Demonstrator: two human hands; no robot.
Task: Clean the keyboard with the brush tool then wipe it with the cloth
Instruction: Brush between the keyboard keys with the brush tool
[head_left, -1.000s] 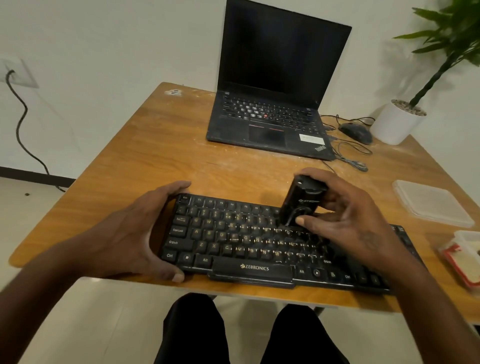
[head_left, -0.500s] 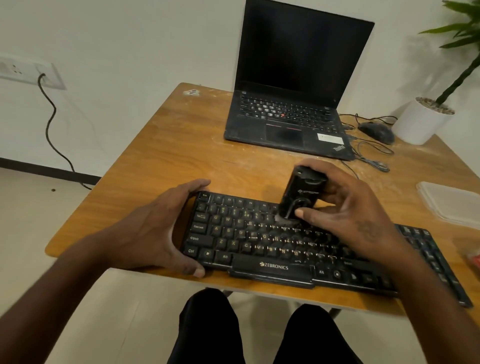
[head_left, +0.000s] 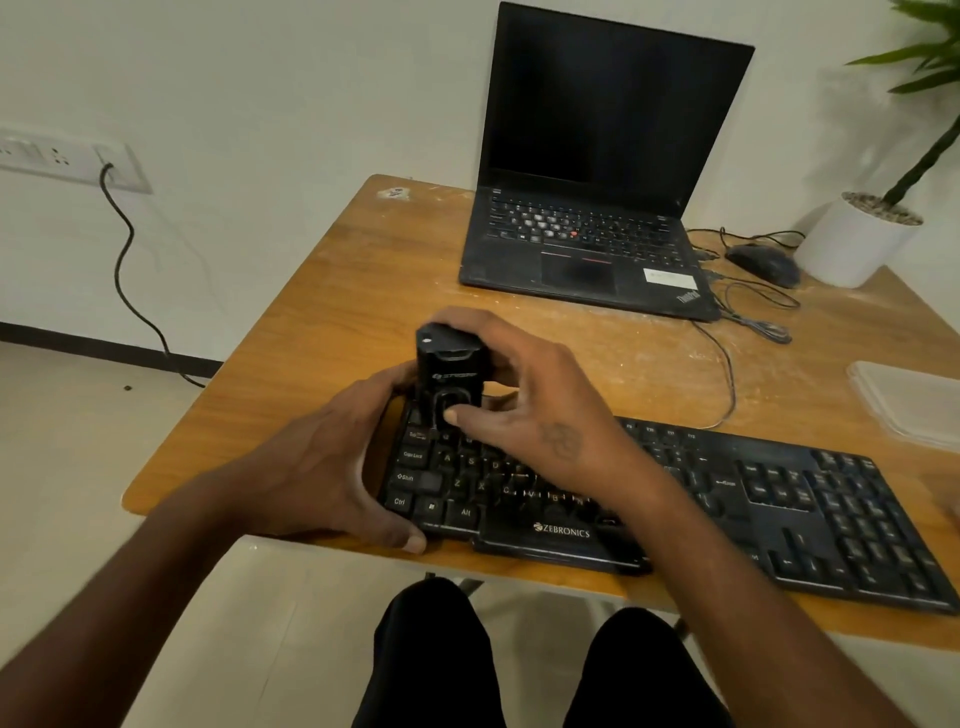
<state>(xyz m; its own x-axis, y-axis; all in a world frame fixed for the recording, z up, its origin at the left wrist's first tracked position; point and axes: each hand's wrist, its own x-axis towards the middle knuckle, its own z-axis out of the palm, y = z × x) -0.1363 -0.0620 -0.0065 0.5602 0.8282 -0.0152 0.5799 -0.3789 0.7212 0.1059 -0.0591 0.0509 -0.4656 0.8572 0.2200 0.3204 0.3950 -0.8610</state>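
black keys run across the keyboard (head_left: 779, 499), which lies along the near edge of the table (head_left: 332, 322). the left hand (head_left: 322, 467) is curled around the keyboard's left end, thumb on the front rim, bracing it. the right hand (head_left: 524, 410) pinches the brush tool (head_left: 451, 376) upright, thumb on its front face, over the top-left keys; its bristles are hidden, so contact is likely but cannot be confirmed. to brush well, the person should probably keep the tool upright, press lightly and sweep along each row, holding the left hand firm so the board cannot slide. farther back sits a laptop (head_left: 587, 249). no cloth can be picked out with any certainty.
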